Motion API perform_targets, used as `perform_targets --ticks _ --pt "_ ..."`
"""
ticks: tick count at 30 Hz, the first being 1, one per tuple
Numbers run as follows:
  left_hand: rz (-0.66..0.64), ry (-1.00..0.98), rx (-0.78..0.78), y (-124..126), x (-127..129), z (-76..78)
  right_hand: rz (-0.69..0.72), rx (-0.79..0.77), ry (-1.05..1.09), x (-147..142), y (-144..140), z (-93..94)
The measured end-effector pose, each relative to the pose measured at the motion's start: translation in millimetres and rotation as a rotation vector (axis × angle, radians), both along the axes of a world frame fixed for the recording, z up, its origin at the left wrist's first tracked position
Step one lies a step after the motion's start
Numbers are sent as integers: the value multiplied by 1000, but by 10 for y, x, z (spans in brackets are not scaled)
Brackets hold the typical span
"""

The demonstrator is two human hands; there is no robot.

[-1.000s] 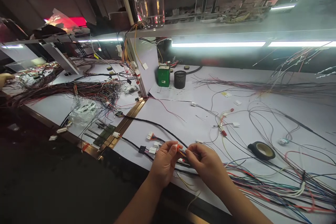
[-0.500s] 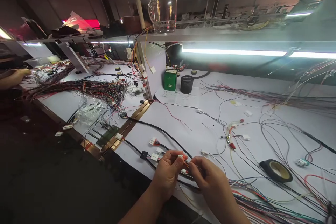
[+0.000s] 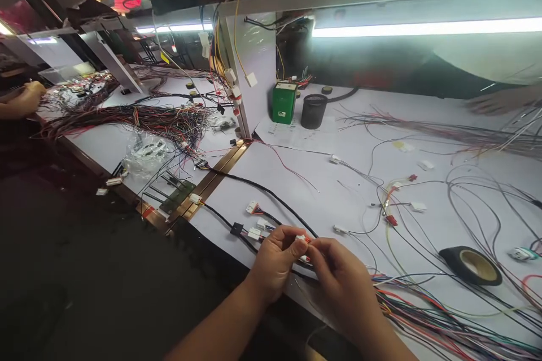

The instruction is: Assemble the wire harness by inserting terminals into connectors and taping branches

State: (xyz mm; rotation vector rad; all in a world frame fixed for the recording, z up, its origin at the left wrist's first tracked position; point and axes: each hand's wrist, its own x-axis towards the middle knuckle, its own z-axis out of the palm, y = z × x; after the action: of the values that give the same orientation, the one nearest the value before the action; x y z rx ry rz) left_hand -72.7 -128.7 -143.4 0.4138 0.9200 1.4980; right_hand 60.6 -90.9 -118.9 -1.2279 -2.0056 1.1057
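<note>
White bench (image 3: 322, 192) strewn with wires (image 3: 427, 299), tape (image 3: 470, 265).

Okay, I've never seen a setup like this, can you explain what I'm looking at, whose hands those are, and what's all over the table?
This is one picture from a camera worn on a person's head, looking down at a white workbench. The left hand and right hand meet over the near edge, pinching a small white connector with red and orange wires. Around them lie loose coloured wires, more white connectors and a roll of black tape. Farther back stand a green box and a black mesh cup. Other people's hands show at the far left and right.
</note>
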Motion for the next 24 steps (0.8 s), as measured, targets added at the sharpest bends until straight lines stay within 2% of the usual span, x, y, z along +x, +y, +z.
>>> perform_targets --ticks 4,8,10,15,17,20,24 --pt "-40 14 15 -6 -15 35 33 -33 59 12 40 20" --pt "-87 185 34 -51 6 68 87 174 67 18 70 50" --pt "-137 343 51 -77 15 108 92 194 85 31 68 89" --pt "-174 791 34 -59 -74 367 199 -121 32 109 36 239" --pt "-228 926 83 -23 -146 514 258 -144 61 149 28 278" --pt "-338 1025 126 21 -240 719 273 -19 76 209 22 275" --pt "-484 1133 76 18 -281 900 325 275 45 267 1 201"
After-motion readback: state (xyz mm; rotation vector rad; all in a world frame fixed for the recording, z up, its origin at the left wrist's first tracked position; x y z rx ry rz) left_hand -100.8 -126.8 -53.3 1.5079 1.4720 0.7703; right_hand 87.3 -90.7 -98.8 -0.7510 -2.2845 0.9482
